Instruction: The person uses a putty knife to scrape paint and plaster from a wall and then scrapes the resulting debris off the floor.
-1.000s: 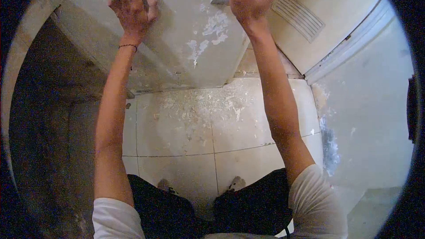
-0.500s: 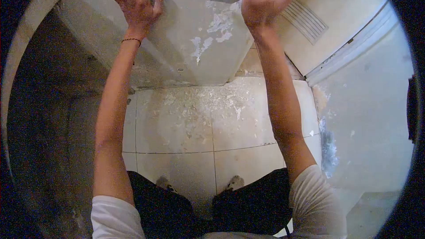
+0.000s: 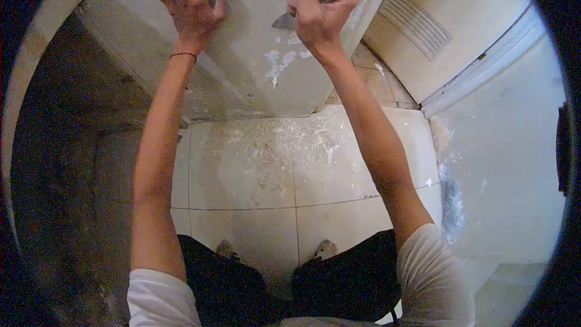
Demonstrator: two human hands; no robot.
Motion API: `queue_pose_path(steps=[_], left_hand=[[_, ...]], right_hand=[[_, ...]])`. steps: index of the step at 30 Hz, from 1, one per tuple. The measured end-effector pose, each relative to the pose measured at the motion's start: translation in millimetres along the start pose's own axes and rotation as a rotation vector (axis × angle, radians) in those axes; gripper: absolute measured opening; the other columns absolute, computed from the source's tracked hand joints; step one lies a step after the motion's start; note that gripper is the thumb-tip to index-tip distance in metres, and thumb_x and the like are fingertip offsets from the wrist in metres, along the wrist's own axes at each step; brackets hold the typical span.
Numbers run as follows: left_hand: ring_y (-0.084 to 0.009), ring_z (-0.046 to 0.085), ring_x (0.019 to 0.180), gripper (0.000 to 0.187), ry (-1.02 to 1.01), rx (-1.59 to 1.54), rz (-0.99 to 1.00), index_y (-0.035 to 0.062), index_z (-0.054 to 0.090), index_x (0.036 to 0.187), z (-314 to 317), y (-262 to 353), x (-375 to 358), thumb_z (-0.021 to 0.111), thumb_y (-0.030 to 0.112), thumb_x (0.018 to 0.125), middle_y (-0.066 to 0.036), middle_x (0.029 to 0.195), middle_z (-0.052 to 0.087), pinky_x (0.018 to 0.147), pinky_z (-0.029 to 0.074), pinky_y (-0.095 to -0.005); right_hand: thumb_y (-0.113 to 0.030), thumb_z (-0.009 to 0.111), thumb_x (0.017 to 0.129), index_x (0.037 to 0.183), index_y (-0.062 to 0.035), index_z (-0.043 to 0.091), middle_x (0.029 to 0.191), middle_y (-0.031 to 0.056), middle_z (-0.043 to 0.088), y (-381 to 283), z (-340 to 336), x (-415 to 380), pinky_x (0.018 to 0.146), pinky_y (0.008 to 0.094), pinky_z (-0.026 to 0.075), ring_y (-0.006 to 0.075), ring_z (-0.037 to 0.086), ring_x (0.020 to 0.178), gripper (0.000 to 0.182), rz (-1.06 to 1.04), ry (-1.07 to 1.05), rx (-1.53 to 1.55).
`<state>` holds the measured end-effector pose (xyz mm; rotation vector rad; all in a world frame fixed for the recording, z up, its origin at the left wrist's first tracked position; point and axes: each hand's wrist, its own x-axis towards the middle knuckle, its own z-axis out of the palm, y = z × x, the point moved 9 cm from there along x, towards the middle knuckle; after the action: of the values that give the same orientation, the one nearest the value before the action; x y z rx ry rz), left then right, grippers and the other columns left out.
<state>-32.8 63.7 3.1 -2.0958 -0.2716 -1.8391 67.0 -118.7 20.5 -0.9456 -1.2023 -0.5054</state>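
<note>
My right hand [image 3: 315, 12] grips the dark handle of a scraper [image 3: 283, 22], whose metal blade lies against the pale painted wall [image 3: 254, 36] just above a patch of flaked paint [image 3: 277, 60]. Fingers spread, my left hand [image 3: 190, 0] rests flat on the same wall, up and to the left of the blade. A thin bracelet circles my left wrist. Both arms reach up from white short sleeves.
Paint flakes litter the tiled floor [image 3: 266, 157] at the wall's foot. A door with a louvred vent [image 3: 417, 24] stands to the right, with another pale wall [image 3: 514, 163] beyond it. A dark doorway [image 3: 66, 163] opens at the left. My feet show at the bottom.
My right hand with the scraper has moved left and down along the wall, off the flaked patch at the corner. The left hand has stayed flat on the wall.
</note>
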Motion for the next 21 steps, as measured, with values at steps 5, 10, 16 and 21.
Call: queue_pose_path(steps=[5,10,16,21], left_hand=[[-0.0391,0.027,0.148,0.069,-0.023,0.014,-0.013,0.0054,0.038,0.155,-3.8,-1.4,-3.3,0.04,0.04,0.096,-0.023,0.161,0.03,0.121,0.014,-0.0564],[-0.0379,0.028,0.147,0.069,0.04,-0.015,0.024,0.0053,0.037,0.156,-5.5,4.0,0.5,0.041,0.037,0.095,-0.022,0.16,0.031,0.12,0.015,-0.0564],[-0.0373,0.028,0.147,0.071,0.035,-0.036,0.012,0.006,0.037,0.156,-4.0,-1.4,-2.3,0.043,0.039,0.093,-0.022,0.16,0.032,0.121,0.014,-0.0559],[-0.0365,0.027,0.148,0.072,0.027,-0.026,0.006,0.0071,0.037,0.157,-1.8,-3.5,-2.2,0.046,0.036,0.091,-0.022,0.16,0.032,0.121,0.013,-0.0554]], right_hand=[[-0.013,0.061,0.098,0.06,-0.0071,0.051,0.055,-0.002,0.05,-45.4,10.2,9.4,0.044,0.0282,0.032,0.0059,0.043,0.048,0.04,-0.119,0.027,0.049],[-0.015,0.063,0.097,0.056,-0.004,0.054,0.052,-0.0019,0.051,25.2,21.7,-19.8,0.045,0.0255,0.034,0.0056,0.045,0.047,0.044,0.105,0.051,-0.089],[-0.014,0.066,0.095,0.06,-0.0003,0.058,0.052,-0.0021,0.053,-23.6,35.3,-28.4,0.045,0.0265,0.036,0.0069,0.047,0.046,0.038,-0.1,-0.004,-0.043],[-0.008,0.067,0.094,0.06,0.0002,0.059,0.052,-0.0003,0.055,-43.4,56.2,-37.8,0.044,0.0261,0.036,0.007,0.048,0.046,0.036,-0.262,-0.106,-0.124]])
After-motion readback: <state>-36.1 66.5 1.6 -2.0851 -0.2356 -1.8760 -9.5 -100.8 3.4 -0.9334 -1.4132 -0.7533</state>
